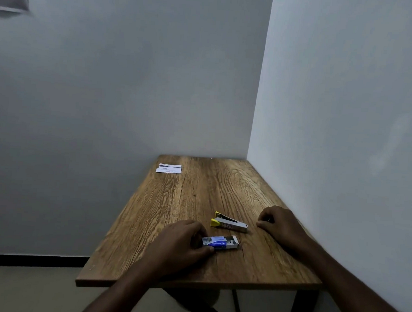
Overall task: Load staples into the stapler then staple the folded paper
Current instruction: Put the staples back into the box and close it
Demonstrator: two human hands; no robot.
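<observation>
**deskjockey:** ok so where's everything at? Looks like nothing's loaded yet.

**pinpusher:** Yep, early days I'd say. The small grey metal stapler with the yellow plastic end [228, 222] lies flat on the brown wood-grain table [173, 202], near the front edge, its long axis running roughly left-right with the yellow end pointing left. Just in front of it sits the little blue-and-white cardboard staple box [220, 242], one end flap open towards the right, also lying left-right.

**deskjockey:** and the hands?

**pinpusher:** The left hand [182, 243] has its fingers and thumb curled round the left end of the box, pinning it to the table. The right hand [278, 223] rests on the table just right of the stapler's metal tip, fingers curled under, not touching it. Can't tell if it's pinching anything, maybe a staple strip, too dark and small to say.

**deskjockey:** so who grabs the stapler?

**pinpusher:** My guess is the right one. It's nearer, and the stapler's tip points straight at it. Left is busy with the box anyway.

**deskjockey:** paper?

**pinpusher:** The folded white paper with faint print [168, 168] lies way off at the far left corner, well apart from both hands. That's a long reach later.
</observation>
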